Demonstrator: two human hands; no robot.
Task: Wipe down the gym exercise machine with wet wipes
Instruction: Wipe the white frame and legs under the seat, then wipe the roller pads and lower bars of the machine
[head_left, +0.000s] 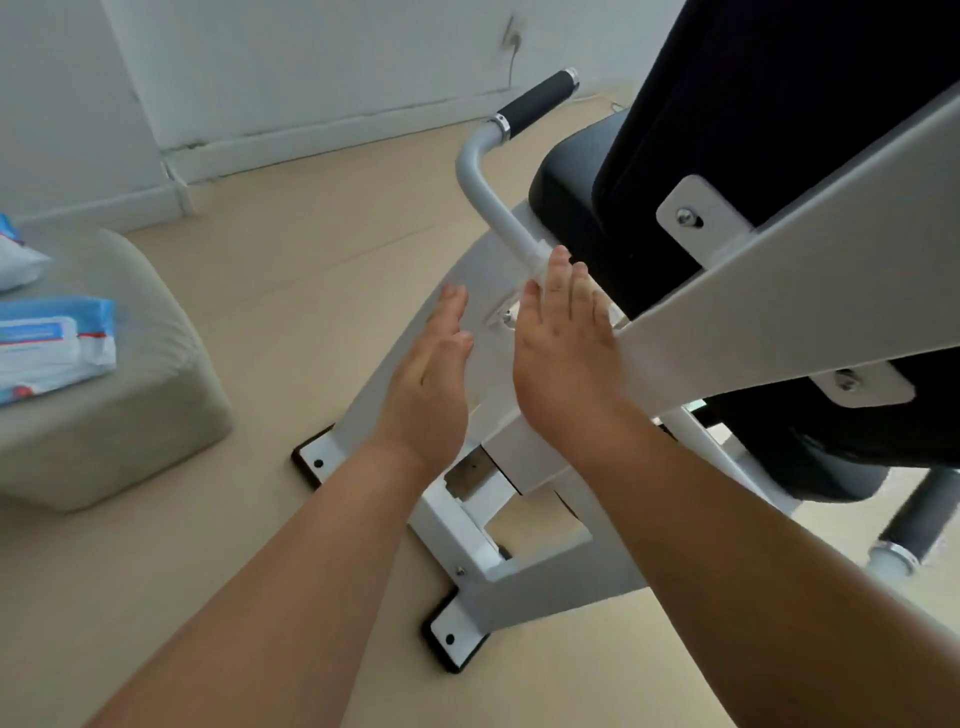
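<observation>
Both hands are released, fingers straight, grasping nothing; left hand (431, 374) over the white machine (779, 270) frame; right hand (566, 348) just right, fingertips at the handle tube (483, 192); wet wipes pack (52, 343) far left on a cushion (130, 415).

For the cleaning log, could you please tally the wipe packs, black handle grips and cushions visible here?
Wipe packs: 2 (one cut off by the frame edge)
Black handle grips: 2
Cushions: 1
Total: 5
</observation>
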